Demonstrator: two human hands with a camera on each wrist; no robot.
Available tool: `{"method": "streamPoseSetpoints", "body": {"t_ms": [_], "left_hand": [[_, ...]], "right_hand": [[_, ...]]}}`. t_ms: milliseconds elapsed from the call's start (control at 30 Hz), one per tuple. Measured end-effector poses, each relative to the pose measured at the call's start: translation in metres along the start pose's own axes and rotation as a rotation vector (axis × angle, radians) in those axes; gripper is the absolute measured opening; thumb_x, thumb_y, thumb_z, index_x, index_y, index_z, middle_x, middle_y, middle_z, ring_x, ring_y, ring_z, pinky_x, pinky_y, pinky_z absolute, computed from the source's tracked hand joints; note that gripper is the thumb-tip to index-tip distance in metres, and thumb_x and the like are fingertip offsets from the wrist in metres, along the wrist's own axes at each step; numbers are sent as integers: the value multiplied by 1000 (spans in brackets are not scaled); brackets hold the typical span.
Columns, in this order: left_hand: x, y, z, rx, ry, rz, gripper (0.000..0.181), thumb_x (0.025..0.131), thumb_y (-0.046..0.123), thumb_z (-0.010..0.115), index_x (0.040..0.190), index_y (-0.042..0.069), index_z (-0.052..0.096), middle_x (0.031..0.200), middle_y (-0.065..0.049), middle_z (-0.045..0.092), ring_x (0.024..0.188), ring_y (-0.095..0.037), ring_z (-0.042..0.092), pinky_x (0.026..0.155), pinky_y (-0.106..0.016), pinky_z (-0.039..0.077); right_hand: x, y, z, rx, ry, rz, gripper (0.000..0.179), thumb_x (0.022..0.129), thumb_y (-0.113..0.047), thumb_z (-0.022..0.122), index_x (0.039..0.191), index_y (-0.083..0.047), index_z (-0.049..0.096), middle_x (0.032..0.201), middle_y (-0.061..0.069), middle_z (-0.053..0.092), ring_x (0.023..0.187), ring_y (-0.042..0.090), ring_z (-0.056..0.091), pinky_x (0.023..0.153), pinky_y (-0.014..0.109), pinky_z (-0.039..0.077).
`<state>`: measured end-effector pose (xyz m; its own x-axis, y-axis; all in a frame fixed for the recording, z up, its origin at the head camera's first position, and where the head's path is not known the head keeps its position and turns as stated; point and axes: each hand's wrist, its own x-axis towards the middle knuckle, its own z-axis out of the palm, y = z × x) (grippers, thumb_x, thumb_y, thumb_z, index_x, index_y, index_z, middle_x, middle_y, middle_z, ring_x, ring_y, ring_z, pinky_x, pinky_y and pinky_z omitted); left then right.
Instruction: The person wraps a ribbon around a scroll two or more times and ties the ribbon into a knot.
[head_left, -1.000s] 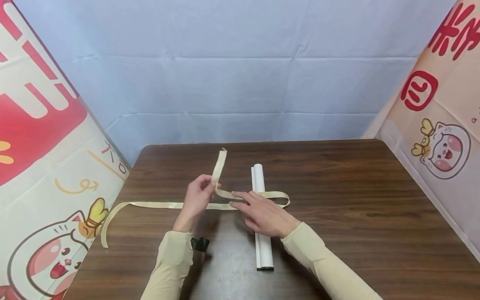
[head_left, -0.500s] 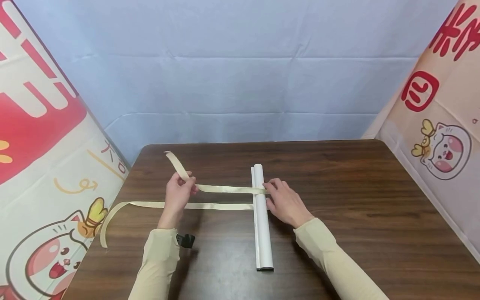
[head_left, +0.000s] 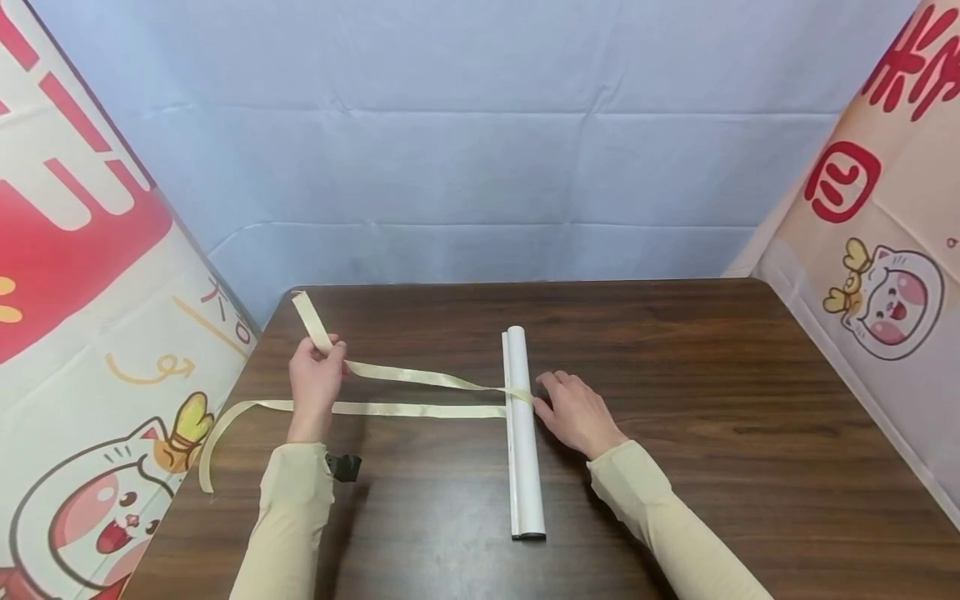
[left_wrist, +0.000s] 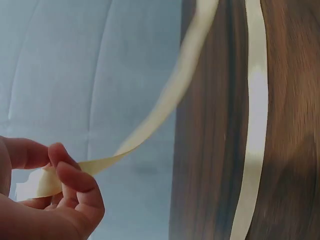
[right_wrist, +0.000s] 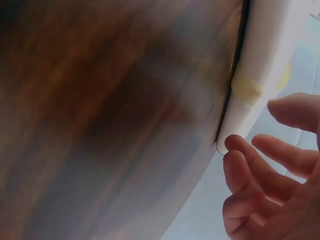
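Note:
A white roll [head_left: 528, 475] with a dark end lies lengthwise on the table. Around it passes a pale yellow ribbon [head_left: 405, 375], whose upper strand crosses over the roll while the lower strand runs left along the table. My left hand [head_left: 315, 379] pinches the upper strand close to its free end, which sticks up past the fingers; the left wrist view shows the ribbon [left_wrist: 172, 92] curving away from the pinch. Beside the roll's right side is my right hand [head_left: 579, 412], fingers loosely bent, with the thumb tip near the ribbon [right_wrist: 247, 91] in the right wrist view.
The brown wooden table [head_left: 675, 358] reaches back to a pale blue cloth [head_left: 480, 167]. Printed banners with cartoon figures flank it on both sides. The lower strand's end [head_left: 208, 467] curls near the table's left edge. A black strap part [head_left: 345, 468] sits at the left cuff.
My left hand has drawn the ribbon's upper strand leftward, and the loop right of the roll has closed up against it. The right hand has moved from over the roll to its right side.

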<state>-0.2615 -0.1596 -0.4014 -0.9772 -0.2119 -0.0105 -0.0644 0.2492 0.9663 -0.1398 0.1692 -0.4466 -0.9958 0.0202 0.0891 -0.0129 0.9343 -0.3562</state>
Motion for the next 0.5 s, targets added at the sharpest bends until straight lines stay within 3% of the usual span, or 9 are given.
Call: {"method": "streamPoseSetpoints", "body": {"t_ms": [233, 367, 500], "left_hand": [[10, -3, -17, 185, 107, 22, 27, 93, 18, 53, 116, 5, 59, 88, -4, 63, 66, -9, 58, 62, -22, 43], [15, -8, -25, 265, 158, 72, 30, 90, 16, 51, 116, 4, 60, 99, -16, 65, 82, -23, 59, 72, -30, 40], [20, -15, -31, 306, 173, 101, 31, 89, 12, 50, 117, 4, 59, 103, -20, 66, 91, -31, 58, 79, -35, 39]], "right_hand": [[0, -5, 2, -3, -9, -35, 27, 93, -25, 62, 113, -7, 64, 105, 9, 66, 95, 27, 62, 78, 45, 52], [-1, -7, 4, 0, -12, -55, 23, 93, -25, 61, 110, -9, 65, 102, 7, 65, 90, 24, 62, 76, 44, 51], [-1, -7, 7, -1, 2, -70, 19, 93, -24, 61, 106, -11, 66, 96, 4, 64, 82, 22, 60, 71, 42, 51]]}}
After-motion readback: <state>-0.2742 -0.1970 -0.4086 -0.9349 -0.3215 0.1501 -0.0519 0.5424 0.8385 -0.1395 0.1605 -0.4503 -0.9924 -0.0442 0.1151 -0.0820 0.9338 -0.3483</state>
